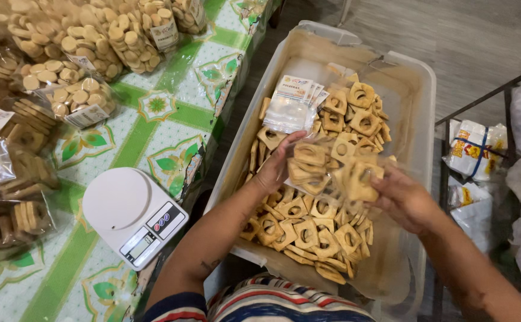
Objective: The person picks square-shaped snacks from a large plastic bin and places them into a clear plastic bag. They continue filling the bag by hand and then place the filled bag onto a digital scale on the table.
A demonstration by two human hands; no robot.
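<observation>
Clear plastic bag (326, 167), part-filled with square ring-shaped biscuits, held in the air above the middle of the plastic tub (418, 89). Left hand (275, 164) closed on the bag's left side, fingers curled round it. Right hand (404, 200) pinches the bag's right edge, fingers closed on the film. Loose biscuits (308, 229) heaped in the tub below. Stack of empty bags (290, 104) lies toward the tub's far end. White scale (132, 214) sits at the table's near right edge; packed biscuit bags (81, 98) toward its far left corner.
</observation>
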